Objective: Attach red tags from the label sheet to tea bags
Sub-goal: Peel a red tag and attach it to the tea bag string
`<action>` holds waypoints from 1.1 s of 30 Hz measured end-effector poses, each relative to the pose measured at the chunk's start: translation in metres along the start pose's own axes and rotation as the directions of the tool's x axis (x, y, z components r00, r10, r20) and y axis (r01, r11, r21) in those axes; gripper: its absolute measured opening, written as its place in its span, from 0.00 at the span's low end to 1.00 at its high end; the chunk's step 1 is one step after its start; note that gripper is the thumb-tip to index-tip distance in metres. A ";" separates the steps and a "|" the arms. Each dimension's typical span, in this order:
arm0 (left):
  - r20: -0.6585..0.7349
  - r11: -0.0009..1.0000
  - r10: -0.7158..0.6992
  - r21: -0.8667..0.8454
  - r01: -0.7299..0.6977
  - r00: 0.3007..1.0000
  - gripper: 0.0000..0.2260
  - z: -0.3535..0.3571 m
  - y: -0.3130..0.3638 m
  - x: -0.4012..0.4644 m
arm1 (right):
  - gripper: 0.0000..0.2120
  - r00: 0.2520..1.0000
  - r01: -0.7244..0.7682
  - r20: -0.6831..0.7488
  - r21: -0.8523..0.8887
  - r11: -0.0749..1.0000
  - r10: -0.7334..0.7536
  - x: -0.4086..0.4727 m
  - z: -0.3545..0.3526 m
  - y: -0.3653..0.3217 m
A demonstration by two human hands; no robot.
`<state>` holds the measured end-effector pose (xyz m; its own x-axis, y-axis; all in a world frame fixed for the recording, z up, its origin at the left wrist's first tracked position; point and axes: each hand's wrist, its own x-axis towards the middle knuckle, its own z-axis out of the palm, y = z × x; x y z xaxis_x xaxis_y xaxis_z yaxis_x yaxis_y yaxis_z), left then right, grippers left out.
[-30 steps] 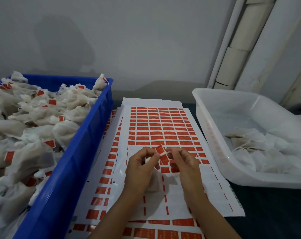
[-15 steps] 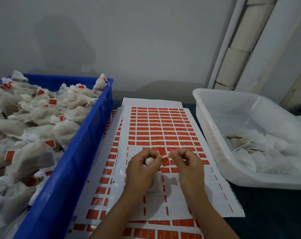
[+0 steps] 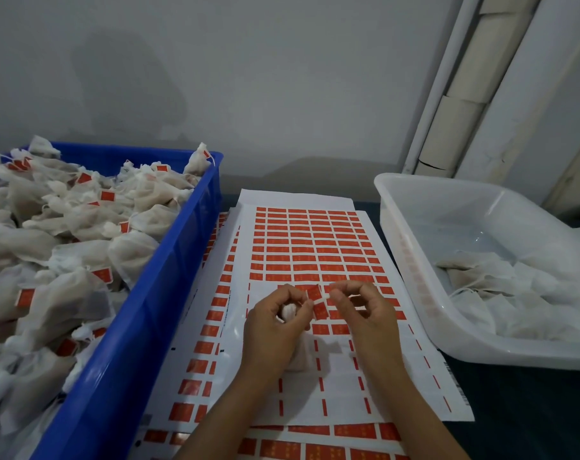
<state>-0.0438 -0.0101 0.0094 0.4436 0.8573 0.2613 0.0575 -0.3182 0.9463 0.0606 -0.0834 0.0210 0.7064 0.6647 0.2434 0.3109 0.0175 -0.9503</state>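
Since a second ago I've drawn my hands slightly apart over the label sheet [image 3: 315,247] at six o'clock, left hand [image 3: 275,330] gripping the tea bag [image 3: 298,356], right hand [image 3: 365,313] pinching its string taut beside a red tag [image 3: 314,291], so sticking looks imminent.
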 end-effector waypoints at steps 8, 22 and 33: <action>-0.002 0.982 0.084 0.172 -0.082 0.996 0.03 -0.001 0.000 -0.002 | 0.08 0.983 0.179 0.067 -0.126 0.976 -0.171 0.002 -0.005 0.005; 0.202 0.889 -0.381 -0.186 0.417 0.902 0.06 -0.012 0.016 0.002 | 0.11 0.807 0.572 0.040 -0.304 0.762 -0.589 0.003 -0.016 0.003; 0.234 0.875 -0.418 -0.158 0.458 0.878 0.07 -0.015 0.017 0.002 | 0.06 0.798 0.580 0.091 -0.385 0.718 -0.596 0.005 -0.019 0.005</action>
<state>-0.0553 -0.0075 0.0287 0.5751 0.7905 -0.2106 0.1124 0.1786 0.9775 0.0779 -0.0942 0.0210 0.3209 0.5879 0.7425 0.8775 0.1103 -0.4667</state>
